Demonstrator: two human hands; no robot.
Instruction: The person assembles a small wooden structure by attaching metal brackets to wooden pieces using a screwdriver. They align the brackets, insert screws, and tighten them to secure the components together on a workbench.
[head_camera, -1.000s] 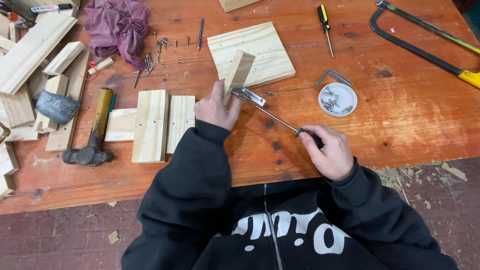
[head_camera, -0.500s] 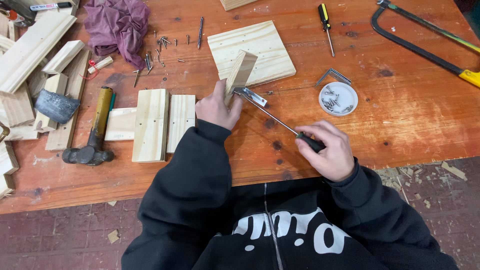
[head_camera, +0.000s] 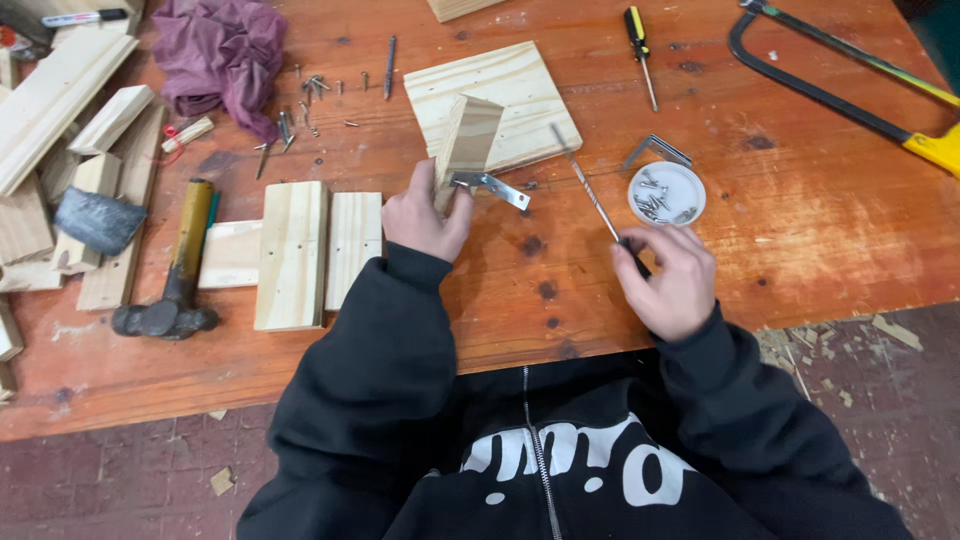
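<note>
Left hand (head_camera: 428, 212) is wrapped around a small wooden block (head_camera: 466, 142), holding it upright on the bench (head_camera: 800, 230); a metal angle bracket (head_camera: 490, 186) sits against the block's lower face, just beside the thumb, its free leg pointing right; behind the block lies a square pale wood board (head_camera: 520, 95), touching or nearly so. Right hand (head_camera: 668, 275) is closed on the dark handle of a long screwdriver (head_camera: 585, 180); the shaft slants up and left, tip in the air near the board's right corner, apart from the bracket. Just beyond the right hand's fingers, a round white lid (head_camera: 667, 193) holding loose screws; a second bracket (head_camera: 655, 150) at its upper edge. Left of the left hand, two pale planks (head_camera: 315, 250) side by side, then a hammer (head_camera: 175, 270); purple rag (head_camera: 225, 55) at the far left with scattered screws (head_camera: 315, 90) beside it; a hacksaw (head_camera: 850, 85) with a yellow handle at far right; a small yellow-and-black screwdriver (head_camera: 638, 35) near the top.
</note>
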